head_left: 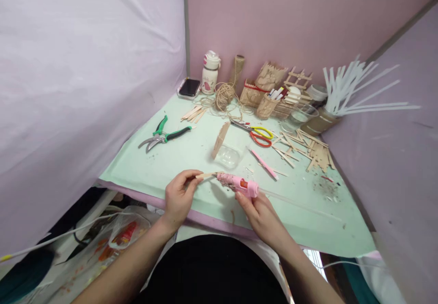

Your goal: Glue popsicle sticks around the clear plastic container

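Near the front of the table, my left hand (180, 197) pinches a short flat wooden stick (204, 175) between thumb and fingers. My right hand (262, 210) is wrapped round a pink glue gun (237, 183), whose barrel is crusted with residue. The gun's nozzle meets the right end of the stick; whether glue is coming out is too small to tell. A long clear glue stick (301, 202) trails from the gun's back end. Just beyond the hands lies a clear plastic container (228, 156) with a panel of wooden sticks (221, 140) upright at its left side.
Green-handled pruning shears (164, 135) lie at left. Scissors (258, 134), a pink pen-like tool (263, 164) and scattered wooden sticks (318, 153) lie to the right. At the back stand a bottle (210, 74), twine (225, 95), a phone (190, 87) and a holder of white glue sticks (320, 121).
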The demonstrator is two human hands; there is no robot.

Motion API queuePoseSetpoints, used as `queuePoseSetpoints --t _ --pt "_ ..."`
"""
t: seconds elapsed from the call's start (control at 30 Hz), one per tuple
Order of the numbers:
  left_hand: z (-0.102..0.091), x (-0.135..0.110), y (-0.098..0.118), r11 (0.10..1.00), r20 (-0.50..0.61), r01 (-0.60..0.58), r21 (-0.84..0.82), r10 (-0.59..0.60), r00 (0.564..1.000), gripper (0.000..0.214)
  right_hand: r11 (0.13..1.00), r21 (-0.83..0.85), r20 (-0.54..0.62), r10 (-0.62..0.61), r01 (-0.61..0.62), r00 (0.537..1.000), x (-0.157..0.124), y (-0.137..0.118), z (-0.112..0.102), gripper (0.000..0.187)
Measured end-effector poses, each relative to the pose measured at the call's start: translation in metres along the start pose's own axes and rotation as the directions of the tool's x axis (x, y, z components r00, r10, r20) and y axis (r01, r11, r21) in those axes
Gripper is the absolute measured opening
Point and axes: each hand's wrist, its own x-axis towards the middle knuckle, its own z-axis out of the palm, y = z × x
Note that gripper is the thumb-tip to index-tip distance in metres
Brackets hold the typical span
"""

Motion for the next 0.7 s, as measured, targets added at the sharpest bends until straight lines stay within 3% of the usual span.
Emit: queuePoseSetpoints --t 0.13,0.23,0.33,0.4,0.5,0.6,0.7 --pt "-0.001 0.000 0.001 1.000 -0.005 0.001 0.014 -0.001 1.000 0.011 0.996 -0.087 -0.051 -0.042 0.037 0.998 -0.007 0.002 -0.015 0.036" --pt "-0.002 0.002 0.004 1.000 0.000 -0.006 0.002 0.006 1.000 0.011 0.975 -0.217 -0.146 -0.087 0.054 0.985 -0.017 0.017 -0.031 0.035" --pt "-0.004 0.009 0.013 0.999 -0.011 -0.035 0.014 0.035 0.999 0.010 0.908 -0.411 -0.251 -0.031 -0.078 0.968 -0.029 0.043 -0.051 0.035" --pt "-0.006 0.016 0.022 0.997 -0.020 -0.072 0.036 0.073 0.997 0.010 0.818 -0.533 -0.304 0.054 -0.216 0.951 -0.036 0.062 -0.064 0.035" --pt "-0.008 0.026 0.033 0.986 -0.007 -0.148 0.073 0.149 0.989 0.010 0.587 -0.661 -0.401 0.250 -0.468 0.881 -0.044 0.083 -0.078 0.033" --pt "-0.007 0.035 0.038 0.970 0.004 -0.212 0.117 0.213 0.977 0.008 0.434 -0.733 -0.446 0.274 -0.523 0.852 -0.048 0.095 -0.082 0.037" --pt "-0.004 0.041 0.038 0.951 0.013 -0.270 0.149 0.271 0.962 0.007 0.367 -0.749 -0.475 0.285 -0.552 0.833 -0.048 0.100 -0.078 0.042"
